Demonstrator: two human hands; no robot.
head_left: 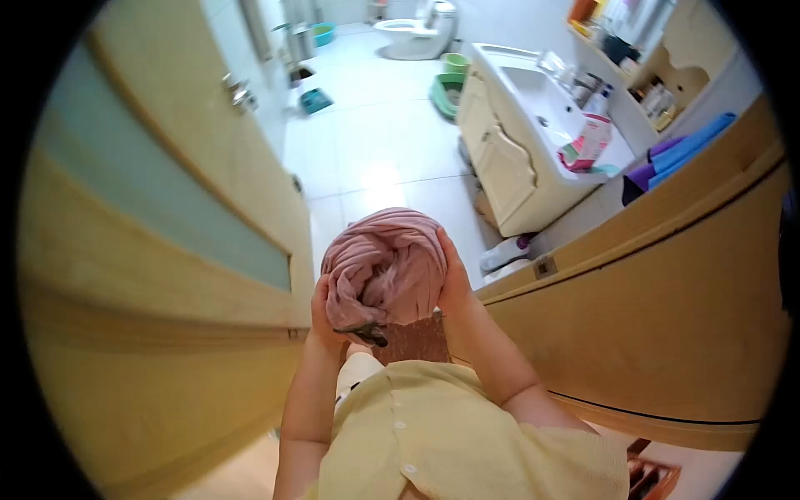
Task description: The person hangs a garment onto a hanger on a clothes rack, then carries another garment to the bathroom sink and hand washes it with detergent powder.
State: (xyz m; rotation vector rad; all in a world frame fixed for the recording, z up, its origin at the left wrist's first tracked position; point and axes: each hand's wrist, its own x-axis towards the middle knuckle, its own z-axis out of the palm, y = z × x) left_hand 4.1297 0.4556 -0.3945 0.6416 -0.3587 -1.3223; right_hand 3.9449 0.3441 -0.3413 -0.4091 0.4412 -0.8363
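A bundled pink cloth [396,258], twisted into a round coil, is held up in front of the yellow shirt [417,425]. My left hand [323,310] grips its left side, and my right hand [452,271] is wrapped on its right side. The fingers of both hands are partly hidden behind the cloth. A dark piece of material [365,334] hangs out at the bundle's lower edge, near my left hand.
A door [167,158] with a metal handle stands at the left, a wooden frame [667,233] at the right. Beyond the doorway are a white washbasin [542,104] on a cabinet, a green basin [447,94], a toilet [421,37] and a teal dustpan [316,101].
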